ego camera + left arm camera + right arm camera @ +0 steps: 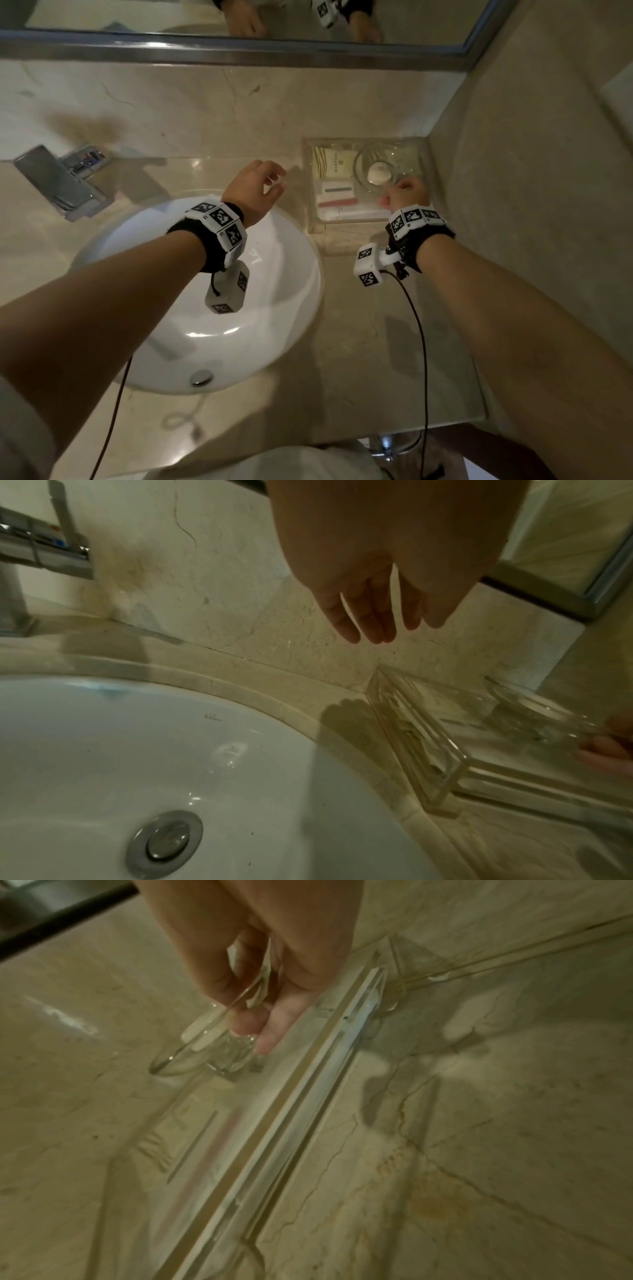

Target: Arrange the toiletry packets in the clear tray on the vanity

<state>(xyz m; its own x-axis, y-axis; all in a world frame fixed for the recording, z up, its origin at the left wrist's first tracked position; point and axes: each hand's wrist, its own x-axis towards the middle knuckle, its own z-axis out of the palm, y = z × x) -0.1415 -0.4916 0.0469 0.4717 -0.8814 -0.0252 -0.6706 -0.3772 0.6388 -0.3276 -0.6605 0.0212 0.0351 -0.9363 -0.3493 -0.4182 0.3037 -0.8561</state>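
While the right hand (pixel 407 195) pinches the rim of the glass dish (pixel 376 168) to clear it aside, the toiletry packets (pixel 337 192) lie in the clear tray (pixel 310 192) at the counter's back right corner; the left hand (pixel 255 192) hovers relaxed, holding nothing.

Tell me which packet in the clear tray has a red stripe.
The long white packet nearest the tray's front edge; the one behind it bears a dark stripe, the cream one none.

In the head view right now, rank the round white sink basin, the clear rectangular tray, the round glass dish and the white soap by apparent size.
1. Round white sink basin, though it lies nearer the camera.
2. Clear rectangular tray.
3. Round glass dish, inside the tray, pinched by the right hand.
4. White soap, in the dish.
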